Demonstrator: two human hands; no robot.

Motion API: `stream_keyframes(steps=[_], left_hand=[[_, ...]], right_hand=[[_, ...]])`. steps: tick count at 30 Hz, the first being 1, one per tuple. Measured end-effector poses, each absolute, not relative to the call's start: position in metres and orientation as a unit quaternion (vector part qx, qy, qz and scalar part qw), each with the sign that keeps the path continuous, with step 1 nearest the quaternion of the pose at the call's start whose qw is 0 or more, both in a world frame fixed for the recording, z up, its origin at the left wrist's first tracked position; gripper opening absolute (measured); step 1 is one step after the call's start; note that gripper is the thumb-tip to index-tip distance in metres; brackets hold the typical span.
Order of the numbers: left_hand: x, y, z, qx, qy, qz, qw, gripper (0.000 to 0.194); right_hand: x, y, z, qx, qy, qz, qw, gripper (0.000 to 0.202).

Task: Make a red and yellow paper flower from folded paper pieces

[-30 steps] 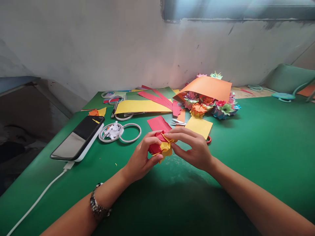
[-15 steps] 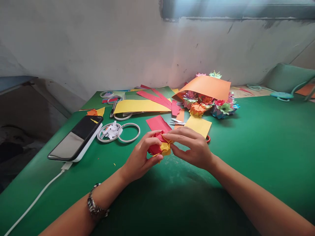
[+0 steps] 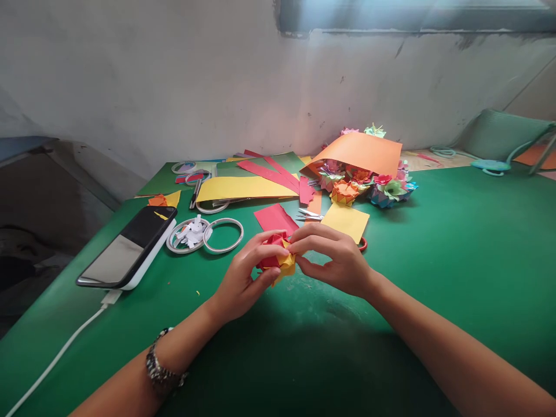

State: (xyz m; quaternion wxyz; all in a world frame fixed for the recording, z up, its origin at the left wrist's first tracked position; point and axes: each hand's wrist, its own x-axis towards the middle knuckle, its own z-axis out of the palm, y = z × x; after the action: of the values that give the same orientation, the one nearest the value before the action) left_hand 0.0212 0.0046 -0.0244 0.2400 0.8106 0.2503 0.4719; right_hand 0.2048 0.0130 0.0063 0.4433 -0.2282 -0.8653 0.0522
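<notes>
Above the green table (image 3: pixel 417 278), a folded red-and-yellow paper flower (image 3: pixel 286 267) is held between my hands. My left hand (image 3: pixel 245 275) grips it from the left, with fingers over the red part and the thumb low on the near side. From the right, my right hand (image 3: pixel 332 258) pinches the yellow edge between thumb and fingertips. Its underside and part of the red folds are hidden by my fingers. Just beyond lie a red paper piece (image 3: pixel 273 219), a yellow paper square (image 3: pixel 345 220) and scissors (image 3: pixel 363 244), partly covered by that square.
Left of my hands are tape rolls (image 3: pixel 223 236), one filled with white paper scraps (image 3: pixel 193 233), and a phone on a white block (image 3: pixel 130 246) with a cable (image 3: pixel 65 354). Behind lie a yellow sheet (image 3: pixel 247 187), red strips and finished paper flowers (image 3: pixel 388 190) under an orange sheet (image 3: pixel 360 152).
My left thumb has moved up onto the flower's near side, and my right fingertips have closed in on its yellow edge. The whole view has shifted slightly.
</notes>
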Motion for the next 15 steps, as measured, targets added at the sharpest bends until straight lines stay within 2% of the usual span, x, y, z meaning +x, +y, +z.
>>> stream_keyframes(steps=[7,15], left_hand=[[0.0212,0.0033,-0.0236,0.787,0.248,0.475,0.306,0.018],[0.0189,0.0048,-0.021,0.836,0.217,0.449,0.228,0.017]], right_hand=[[0.2034,0.013,0.0054,-0.228,-0.858,0.1,0.45,0.011],[0.2058,0.0107,0.0089,-0.255,-0.837,0.197,0.442,0.022]])
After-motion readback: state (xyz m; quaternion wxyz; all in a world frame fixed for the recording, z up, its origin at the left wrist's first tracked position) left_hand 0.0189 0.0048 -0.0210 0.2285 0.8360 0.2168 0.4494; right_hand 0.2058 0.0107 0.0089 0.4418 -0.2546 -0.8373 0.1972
